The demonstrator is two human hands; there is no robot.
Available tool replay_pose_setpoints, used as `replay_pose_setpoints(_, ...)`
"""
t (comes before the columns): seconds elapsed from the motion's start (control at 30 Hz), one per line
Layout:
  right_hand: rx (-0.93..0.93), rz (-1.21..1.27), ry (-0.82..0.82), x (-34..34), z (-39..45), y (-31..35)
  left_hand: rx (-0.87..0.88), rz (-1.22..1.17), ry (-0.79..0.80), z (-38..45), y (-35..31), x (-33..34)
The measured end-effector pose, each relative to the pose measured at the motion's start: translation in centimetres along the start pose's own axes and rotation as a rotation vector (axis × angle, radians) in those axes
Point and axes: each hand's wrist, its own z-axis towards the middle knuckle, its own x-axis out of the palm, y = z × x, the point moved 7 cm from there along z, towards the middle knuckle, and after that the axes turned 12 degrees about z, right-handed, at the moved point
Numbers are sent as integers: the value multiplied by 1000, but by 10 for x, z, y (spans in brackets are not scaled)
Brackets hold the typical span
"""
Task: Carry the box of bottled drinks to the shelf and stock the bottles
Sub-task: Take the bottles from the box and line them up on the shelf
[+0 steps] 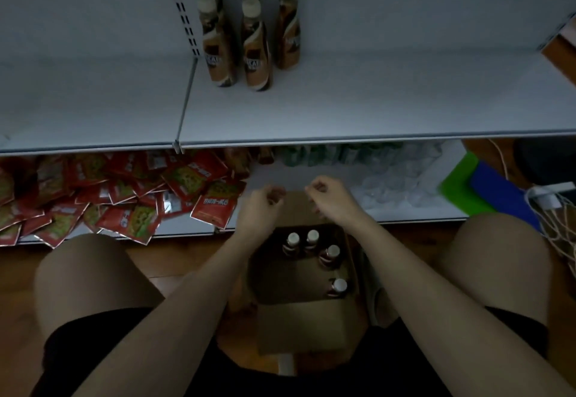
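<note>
An open cardboard box [299,325] sits on the floor between my knees. Several brown bottles with white caps [328,255] stand inside it, toward its far and right side. On the white shelf [374,107] above, several of the same brown drink bottles [254,44] stand upright in rows near the back. My left hand [260,206] and my right hand [330,197] hover side by side over the far edge of the box. Both have loosely curled fingers and hold nothing.
Red snack packets [124,197] lie heaped on the lower shelf at left. Clear plastic-wrapped bottles [392,178] fill the lower shelf at right. A green and blue item [473,191] and white cables [554,225] lie on the floor at right. My bare knees flank the box.
</note>
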Motion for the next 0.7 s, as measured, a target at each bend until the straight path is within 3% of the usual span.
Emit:
replay_pose_setpoints(0.33,290,2,-52,18,45,-133,-160,96,314,21,82,120)
replay_pose_setpoints(0.53,410,-14,-47,39,62,-188,-164,107,359,27,100,164)
replay_pose_setpoints(0.7,383,-54,-26,52,71,-212,-171,92,381,35,107,191)
